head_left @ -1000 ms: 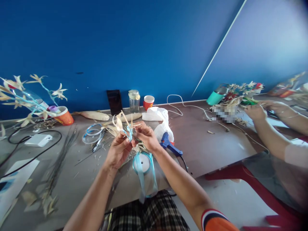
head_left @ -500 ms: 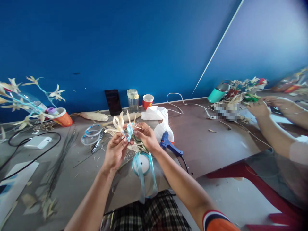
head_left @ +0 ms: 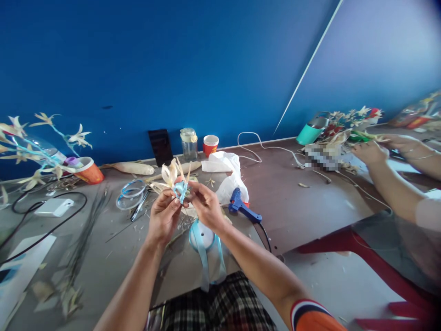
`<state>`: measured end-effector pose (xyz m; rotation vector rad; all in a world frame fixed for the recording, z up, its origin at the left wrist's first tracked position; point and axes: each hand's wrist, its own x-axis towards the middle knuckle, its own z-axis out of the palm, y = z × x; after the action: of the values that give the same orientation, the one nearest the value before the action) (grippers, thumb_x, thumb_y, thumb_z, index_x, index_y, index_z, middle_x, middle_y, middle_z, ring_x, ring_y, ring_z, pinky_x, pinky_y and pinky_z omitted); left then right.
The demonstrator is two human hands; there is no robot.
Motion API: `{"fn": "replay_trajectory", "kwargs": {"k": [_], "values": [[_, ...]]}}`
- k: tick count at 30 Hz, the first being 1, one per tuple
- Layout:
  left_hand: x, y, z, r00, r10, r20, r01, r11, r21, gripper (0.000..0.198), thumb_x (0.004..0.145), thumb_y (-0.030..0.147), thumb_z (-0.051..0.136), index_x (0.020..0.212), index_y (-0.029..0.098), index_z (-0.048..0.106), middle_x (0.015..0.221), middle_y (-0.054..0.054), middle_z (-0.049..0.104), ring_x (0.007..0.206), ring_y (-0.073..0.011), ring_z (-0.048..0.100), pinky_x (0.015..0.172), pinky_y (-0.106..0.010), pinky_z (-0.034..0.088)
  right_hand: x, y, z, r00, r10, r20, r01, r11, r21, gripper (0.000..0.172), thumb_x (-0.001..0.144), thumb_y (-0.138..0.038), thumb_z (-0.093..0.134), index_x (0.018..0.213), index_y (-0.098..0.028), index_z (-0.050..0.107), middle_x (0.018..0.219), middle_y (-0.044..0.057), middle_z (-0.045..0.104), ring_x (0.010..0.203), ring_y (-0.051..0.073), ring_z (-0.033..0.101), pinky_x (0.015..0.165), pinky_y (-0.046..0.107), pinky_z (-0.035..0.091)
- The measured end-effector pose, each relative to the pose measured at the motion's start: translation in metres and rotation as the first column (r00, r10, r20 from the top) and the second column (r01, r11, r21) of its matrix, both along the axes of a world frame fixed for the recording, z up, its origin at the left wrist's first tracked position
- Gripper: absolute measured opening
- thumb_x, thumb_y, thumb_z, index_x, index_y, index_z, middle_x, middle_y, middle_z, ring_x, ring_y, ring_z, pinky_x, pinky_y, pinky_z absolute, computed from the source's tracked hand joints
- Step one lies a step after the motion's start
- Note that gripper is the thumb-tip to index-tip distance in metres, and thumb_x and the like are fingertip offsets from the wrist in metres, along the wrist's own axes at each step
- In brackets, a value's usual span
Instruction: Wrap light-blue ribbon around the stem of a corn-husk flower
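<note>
Pale husk petals of a handmade flower (head_left: 169,174) rise above my fingers, with light-blue ribbon (head_left: 180,189) wrapped at the base. My left hand (head_left: 164,216) is closed, pinching the flower's stem just under the ribbon. From the other side, my right hand (head_left: 207,206) is closed on the ribbon; its exact fingertip hold is partly hidden. A thin dark wire shows below the fingers. The ribbon spool (head_left: 202,235) lies on the table beneath my hands, a loose length hanging over the table's front edge. A blue glue gun (head_left: 244,207) rests right of my right hand.
Left stand husk flowers in a red paper cup (head_left: 89,171), a white adapter (head_left: 54,207) with black cable, and thin wires (head_left: 90,225). Behind my hands are a glass jar (head_left: 189,143), a red cup (head_left: 210,146) and a white bag (head_left: 223,163). A co-worker's hands (head_left: 374,151) are at right.
My right hand has come down slightly and closer to my left. The ribbon now sits more bunched around the flower's base. The co-worker's hands have shifted slightly.
</note>
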<state>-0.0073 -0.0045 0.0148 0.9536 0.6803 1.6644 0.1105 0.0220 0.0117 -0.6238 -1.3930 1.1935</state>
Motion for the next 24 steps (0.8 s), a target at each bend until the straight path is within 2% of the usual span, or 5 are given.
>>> {"fn": "replay_trajectory", "kwargs": {"k": [3, 8, 16, 20, 24], "values": [[0.003, -0.001, 0.000, 0.999, -0.051, 0.018, 0.052, 0.997, -0.052, 0.011, 0.066, 0.020, 0.072, 0.073, 0.019, 0.064, 0.067, 0.001, 0.061, 0.058, -0.0097, 0.056, 0.062, -0.024, 0.045, -0.004, 0.000, 0.003, 0.990, 0.080, -0.114, -0.089, 0.993, -0.082, 0.027, 0.080, -0.026, 0.055, 0.106, -0.023, 0.059, 0.068, -0.002, 0.051, 0.058, 0.011, 0.051, 0.058, 0.024, 0.044], [0.007, -0.002, -0.001, 0.992, -0.114, 0.052, 0.119, 0.986, -0.120, 0.011, 0.068, 0.021, 0.071, 0.076, 0.018, 0.064, 0.066, 0.001, 0.060, 0.058, -0.0091, 0.053, 0.069, -0.027, 0.046, -0.004, 0.007, 0.005, 0.943, 0.156, -0.293, -0.232, 0.942, -0.243, 0.017, 0.072, -0.035, 0.063, 0.080, -0.020, 0.062, 0.061, -0.003, 0.052, 0.047, 0.009, 0.049, 0.048, 0.024, 0.043], [0.002, -0.001, 0.002, 0.999, -0.026, 0.037, 0.029, 0.995, -0.095, 0.013, 0.067, 0.019, 0.072, 0.077, 0.021, 0.063, 0.083, 0.000, 0.063, 0.061, -0.0083, 0.056, 0.068, -0.027, 0.048, -0.008, 0.011, -0.010, 0.997, -0.053, 0.059, 0.058, 0.993, -0.102, 0.009, 0.074, -0.025, 0.055, 0.073, -0.018, 0.062, 0.068, 0.000, 0.058, 0.062, 0.012, 0.053, 0.061, 0.024, 0.043], [0.001, -0.001, 0.005, 0.998, -0.038, 0.054, 0.042, 0.997, -0.067, 0.016, 0.065, 0.019, 0.074, 0.076, 0.022, 0.062, 0.099, 0.002, 0.064, 0.061, -0.0077, 0.058, 0.066, -0.027, 0.048, -0.002, 0.008, -0.007, 0.978, 0.000, 0.211, 0.012, 0.998, -0.055, 0.014, 0.077, -0.022, 0.052, 0.075, -0.018, 0.065, 0.068, 0.001, 0.060, 0.065, 0.014, 0.055, 0.061, 0.024, 0.043], [0.001, 0.001, 0.004, 0.997, 0.000, 0.078, 0.008, 0.995, -0.096, 0.016, 0.064, 0.017, 0.074, 0.074, 0.021, 0.063, 0.080, 0.002, 0.066, 0.066, -0.0094, 0.061, 0.068, -0.025, 0.049, 0.008, 0.007, 0.001, 0.983, 0.052, 0.174, -0.047, 0.998, -0.036, 0.019, 0.078, -0.025, 0.055, 0.089, -0.019, 0.069, 0.079, 0.002, 0.064, 0.073, 0.015, 0.057, 0.068, 0.025, 0.043]]}}
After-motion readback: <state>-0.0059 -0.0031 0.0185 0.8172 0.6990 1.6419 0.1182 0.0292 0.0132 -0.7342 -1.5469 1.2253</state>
